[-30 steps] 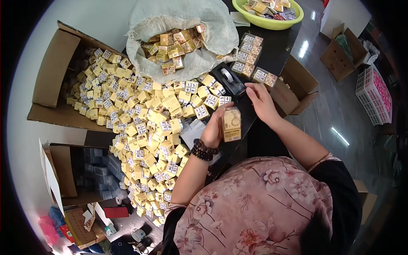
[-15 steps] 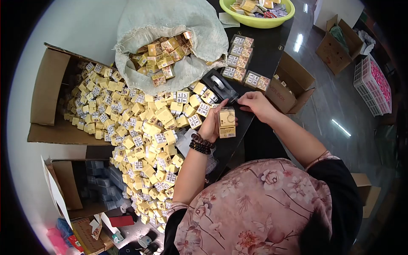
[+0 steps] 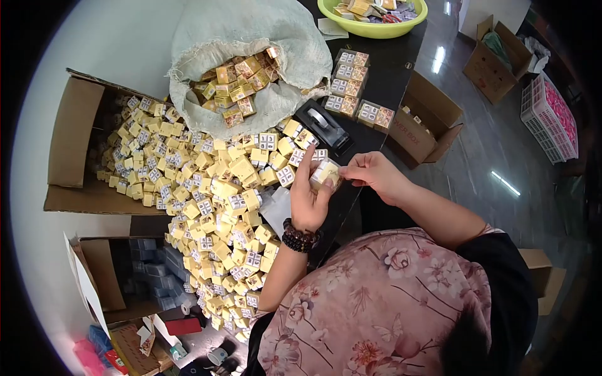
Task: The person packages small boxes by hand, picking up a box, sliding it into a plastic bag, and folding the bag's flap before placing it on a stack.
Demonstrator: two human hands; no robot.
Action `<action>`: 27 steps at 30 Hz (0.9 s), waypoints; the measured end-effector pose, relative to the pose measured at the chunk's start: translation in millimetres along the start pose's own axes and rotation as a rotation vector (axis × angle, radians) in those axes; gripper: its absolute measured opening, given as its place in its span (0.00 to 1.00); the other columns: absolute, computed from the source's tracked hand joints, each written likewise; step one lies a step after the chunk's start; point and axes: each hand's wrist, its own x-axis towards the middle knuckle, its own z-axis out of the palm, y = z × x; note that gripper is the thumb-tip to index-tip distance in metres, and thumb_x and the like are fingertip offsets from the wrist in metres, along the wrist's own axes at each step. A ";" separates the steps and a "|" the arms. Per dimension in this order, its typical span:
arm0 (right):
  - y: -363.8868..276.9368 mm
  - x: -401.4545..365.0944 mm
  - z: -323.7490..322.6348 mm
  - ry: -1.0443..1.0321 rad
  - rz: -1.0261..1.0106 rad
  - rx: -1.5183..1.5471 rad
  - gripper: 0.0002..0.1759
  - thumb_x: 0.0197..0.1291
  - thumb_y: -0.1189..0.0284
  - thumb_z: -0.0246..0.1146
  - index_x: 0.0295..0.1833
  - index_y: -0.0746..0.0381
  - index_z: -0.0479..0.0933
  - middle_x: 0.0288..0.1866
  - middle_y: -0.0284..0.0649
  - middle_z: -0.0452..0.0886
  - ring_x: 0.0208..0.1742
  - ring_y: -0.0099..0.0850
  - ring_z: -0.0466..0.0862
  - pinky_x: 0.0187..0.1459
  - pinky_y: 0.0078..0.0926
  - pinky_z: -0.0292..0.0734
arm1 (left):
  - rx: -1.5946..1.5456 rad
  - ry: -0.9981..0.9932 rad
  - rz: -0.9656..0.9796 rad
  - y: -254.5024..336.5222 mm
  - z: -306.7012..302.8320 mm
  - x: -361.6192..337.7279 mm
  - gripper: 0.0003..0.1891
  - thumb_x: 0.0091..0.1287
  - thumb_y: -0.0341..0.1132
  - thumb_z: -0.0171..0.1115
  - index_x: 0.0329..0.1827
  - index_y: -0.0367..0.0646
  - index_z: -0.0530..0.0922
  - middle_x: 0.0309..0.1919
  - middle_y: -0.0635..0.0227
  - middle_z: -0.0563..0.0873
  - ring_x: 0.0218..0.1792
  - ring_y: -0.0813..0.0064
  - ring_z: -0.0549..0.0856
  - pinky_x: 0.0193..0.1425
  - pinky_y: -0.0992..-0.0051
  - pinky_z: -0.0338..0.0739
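Observation:
My left hand (image 3: 308, 199), with dark beaded bracelets at the wrist, holds a small yellow box pack (image 3: 325, 173) between thumb and fingers. My right hand (image 3: 376, 175) is closed in a pinch at the pack's right edge; whatever its fingertips hold is too small to make out. Just above the hands lies a black tape dispenser (image 3: 323, 128) with a roll in it. A large heap of small yellow boxes (image 3: 219, 207) spreads to the left of my left hand. Beyond the dispenser stand packed box sets (image 3: 347, 88) in a column, with one more set (image 3: 375, 116) beside them.
A white woven sack (image 3: 251, 25) holds more boxes at the back. Cardboard boxes stand at the left (image 3: 74, 131) and right (image 3: 409, 135). A yellow-green basin (image 3: 373, 28) sits at the table's far end. A white crate (image 3: 533, 116) is on the floor.
The pack in my left hand has tilted and moved up, its printed front now turned away. My right hand has come down and left to the pack's edge. The tape dispenser shows more fully.

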 end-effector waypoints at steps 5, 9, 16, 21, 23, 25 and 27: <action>2.8 -13.0 8.0 0.017 -0.040 -0.119 0.16 0.60 0.61 0.70 0.27 0.58 0.77 0.22 0.26 0.75 0.25 0.15 0.71 0.28 0.15 0.63 | 0.084 0.043 0.092 8.3 -4.0 -13.1 0.30 0.63 0.28 0.57 0.71 0.35 0.64 0.49 0.56 0.79 0.48 0.67 0.80 0.56 0.71 0.74; 4.0 -20.8 20.5 0.045 -0.122 -0.203 0.20 0.59 0.58 0.71 0.25 0.60 0.75 0.22 0.26 0.74 0.25 0.16 0.70 0.28 0.16 0.64 | -0.133 0.089 -0.008 22.8 -0.7 -24.4 0.24 0.68 0.34 0.54 0.66 0.34 0.68 0.48 0.59 0.80 0.49 0.67 0.80 0.55 0.70 0.74; 16.9 -25.2 41.5 0.058 -0.575 -0.253 0.18 0.59 0.62 0.71 0.46 0.62 0.76 0.41 0.29 0.77 0.41 0.20 0.79 0.35 0.17 0.71 | -1.042 0.133 -0.532 33.5 -0.6 -31.2 0.31 0.73 0.57 0.35 0.63 0.40 0.71 0.46 0.58 0.84 0.46 0.64 0.84 0.48 0.64 0.82; 12.0 -27.9 39.4 -0.143 -0.321 -0.147 0.24 0.59 0.64 0.71 0.56 0.64 0.73 0.47 0.34 0.78 0.47 0.24 0.78 0.46 0.21 0.73 | -1.096 -0.024 -0.518 35.5 -14.8 -36.9 0.34 0.73 0.61 0.32 0.64 0.43 0.70 0.45 0.58 0.84 0.40 0.66 0.85 0.31 0.67 0.82; 5.1 -30.1 41.3 -0.203 -0.176 0.010 0.25 0.58 0.65 0.72 0.55 0.66 0.75 0.45 0.36 0.79 0.47 0.25 0.78 0.49 0.23 0.73 | -1.094 -0.048 -0.632 39.1 -16.0 -37.4 0.37 0.72 0.66 0.29 0.64 0.44 0.70 0.46 0.60 0.83 0.41 0.67 0.85 0.33 0.69 0.82; 1.8 -29.6 41.0 -0.206 -0.080 0.099 0.22 0.58 0.66 0.72 0.52 0.68 0.76 0.46 0.37 0.80 0.47 0.24 0.78 0.49 0.23 0.73 | -1.117 -0.077 -0.615 44.2 -18.0 -39.4 0.34 0.73 0.64 0.34 0.65 0.44 0.68 0.48 0.61 0.82 0.43 0.67 0.84 0.35 0.69 0.83; 0.6 -30.4 43.2 -0.164 -0.070 0.118 0.22 0.58 0.66 0.72 0.51 0.69 0.76 0.44 0.38 0.81 0.46 0.23 0.79 0.49 0.23 0.73 | -1.141 -0.107 -0.599 46.4 -17.6 -45.0 0.32 0.73 0.62 0.39 0.66 0.44 0.67 0.50 0.62 0.82 0.46 0.67 0.84 0.38 0.70 0.84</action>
